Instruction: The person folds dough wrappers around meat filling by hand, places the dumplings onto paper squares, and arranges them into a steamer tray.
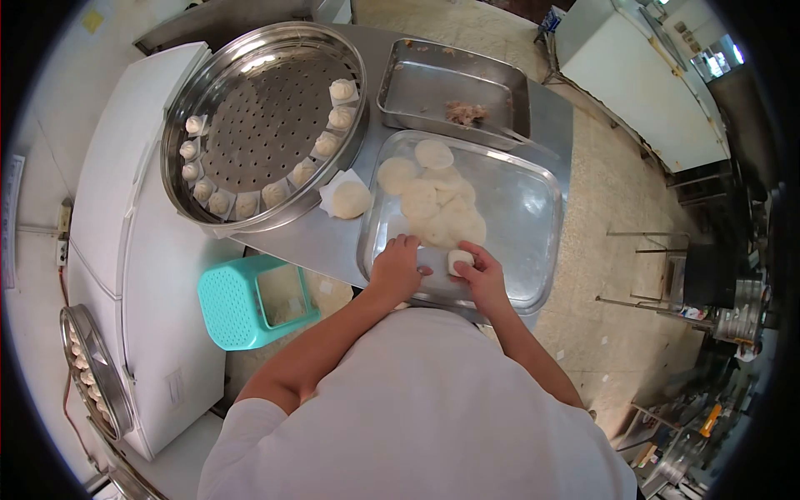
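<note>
In the head view my right hand (483, 277) grips a small, rounded white piece (459, 262) between thumb and fingers; I cannot make out whether it is dough or a stack of papers. My left hand (395, 268) is beside it over the near edge of the metal tray (521, 225), its fingers curled in. What those fingers hold, if anything, is hidden. Several flat, round dough wrappers (433, 204) lie overlapping on the tray just beyond my hands. To the left, one more wrapper (351, 200) rests on a white paper square (330, 190).
A large round steamer (265, 125) with holes holds several pleated buns (327, 144) along its rim. Behind the tray, a deep metal pan (417, 83) contains some filling (465, 112) and a utensil. A turquoise stool (237, 304) stands left of the table, near a white freezer (158, 308).
</note>
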`<state>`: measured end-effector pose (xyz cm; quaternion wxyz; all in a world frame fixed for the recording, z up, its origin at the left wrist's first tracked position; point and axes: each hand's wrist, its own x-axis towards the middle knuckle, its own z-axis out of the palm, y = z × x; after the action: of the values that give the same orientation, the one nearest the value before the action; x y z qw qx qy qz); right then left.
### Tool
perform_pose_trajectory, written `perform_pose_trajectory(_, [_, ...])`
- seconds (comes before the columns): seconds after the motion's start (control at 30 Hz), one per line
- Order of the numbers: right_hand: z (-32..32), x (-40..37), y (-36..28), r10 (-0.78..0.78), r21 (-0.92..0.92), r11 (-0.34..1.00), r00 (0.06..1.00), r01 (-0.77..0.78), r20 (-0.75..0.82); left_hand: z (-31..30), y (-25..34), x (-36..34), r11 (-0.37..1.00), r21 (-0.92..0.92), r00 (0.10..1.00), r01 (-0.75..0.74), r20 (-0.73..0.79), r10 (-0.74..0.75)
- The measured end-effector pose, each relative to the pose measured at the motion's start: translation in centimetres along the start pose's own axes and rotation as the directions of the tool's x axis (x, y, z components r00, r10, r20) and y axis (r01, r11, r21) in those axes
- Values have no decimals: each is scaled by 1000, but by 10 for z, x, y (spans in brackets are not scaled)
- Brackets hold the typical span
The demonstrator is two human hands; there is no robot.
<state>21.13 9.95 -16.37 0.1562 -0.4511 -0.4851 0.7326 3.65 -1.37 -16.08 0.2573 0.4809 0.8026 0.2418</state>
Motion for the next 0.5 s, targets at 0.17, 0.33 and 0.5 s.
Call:
perform_pose_trajectory(0.17, [-18,-9,-37,32,398,914,991,-81,130,0,-5,-1,998,53,1000,-31,5,31])
perform_pose_trajectory(0.33, [-39,17,-94,-76,368,929,962,-28,262,2,-14,-6,994,58,996,-89,7,89])
perform_pose_trajectory(0.5, [-19,77,-172,-277,132,956,955,262,106,2,-22,-1,976,-60,977,-208,39,210])
